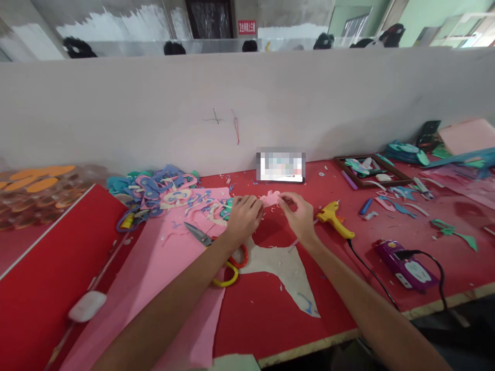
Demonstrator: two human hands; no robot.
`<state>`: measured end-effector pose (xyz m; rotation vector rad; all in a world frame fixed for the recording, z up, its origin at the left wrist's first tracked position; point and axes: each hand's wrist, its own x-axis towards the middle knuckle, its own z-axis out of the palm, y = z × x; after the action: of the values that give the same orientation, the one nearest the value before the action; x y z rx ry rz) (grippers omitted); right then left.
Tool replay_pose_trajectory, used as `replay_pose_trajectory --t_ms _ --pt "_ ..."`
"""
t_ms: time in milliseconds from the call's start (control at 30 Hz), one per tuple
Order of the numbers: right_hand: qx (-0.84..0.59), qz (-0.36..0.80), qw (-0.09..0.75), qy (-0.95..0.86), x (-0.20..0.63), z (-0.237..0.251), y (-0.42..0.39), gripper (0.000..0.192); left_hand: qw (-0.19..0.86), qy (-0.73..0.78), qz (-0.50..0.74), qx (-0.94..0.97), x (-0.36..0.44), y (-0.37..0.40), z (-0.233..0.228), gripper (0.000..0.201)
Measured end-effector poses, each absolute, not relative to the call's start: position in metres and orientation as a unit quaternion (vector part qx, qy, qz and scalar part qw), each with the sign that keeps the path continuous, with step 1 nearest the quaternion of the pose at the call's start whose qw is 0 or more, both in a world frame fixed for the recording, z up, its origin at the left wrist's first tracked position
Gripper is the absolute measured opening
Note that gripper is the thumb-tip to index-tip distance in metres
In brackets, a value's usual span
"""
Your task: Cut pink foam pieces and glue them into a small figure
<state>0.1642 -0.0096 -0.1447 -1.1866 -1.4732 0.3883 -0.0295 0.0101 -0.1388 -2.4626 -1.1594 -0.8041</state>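
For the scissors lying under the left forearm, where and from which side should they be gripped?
Grip the scissors by the red and yellow loop handles, which lie nearest the person. Come from the near right, since the left hand and forearm cross above them and the blades point away leftward.

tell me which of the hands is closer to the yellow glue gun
Right. The right hand sits just left of the yellow glue gun, almost touching its nozzle end. The left hand is farther left, beyond the small pink piece both hands pinch.
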Motion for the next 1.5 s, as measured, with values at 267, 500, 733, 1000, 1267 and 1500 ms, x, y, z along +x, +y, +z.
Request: replay_pose_trajectory --t_ms 267,500,733,1000,1267,1500 --pt "-0.511 0.149 0.565 -0.630 0.167 -0.148 -0.006 0.041 0.153 -0.404 -0.276 -0.859 -0.029 0.010 -0.138 0.022" --pt "-0.518 0.130 0.565 -0.630 0.170 -0.149 -0.005 0.038 0.137 -0.405 -0.285 -0.858 -0.030 0.011 -0.140 0.021" --pt "-0.526 0.119 0.565 -0.624 0.175 -0.150 -0.002 0.040 0.118 -0.379 -0.291 -0.870 -0.029 0.009 -0.138 0.022" --pt "-0.532 0.103 0.564 -0.624 0.180 -0.154 0.002 0.034 0.095 -0.361 -0.365 -0.853 -0.031 0.009 -0.135 0.016" --pt "-0.543 0.120 0.564 -0.610 0.184 -0.154 0.005 0.031 -0.083 -0.445 -0.483 -0.750 -0.041 0.026 -0.139 0.017" --pt "-0.543 0.132 0.570 -0.602 0.185 -0.156 0.007 0.029 -0.168 -0.481 -0.539 -0.670 -0.044 0.031 -0.138 0.017"
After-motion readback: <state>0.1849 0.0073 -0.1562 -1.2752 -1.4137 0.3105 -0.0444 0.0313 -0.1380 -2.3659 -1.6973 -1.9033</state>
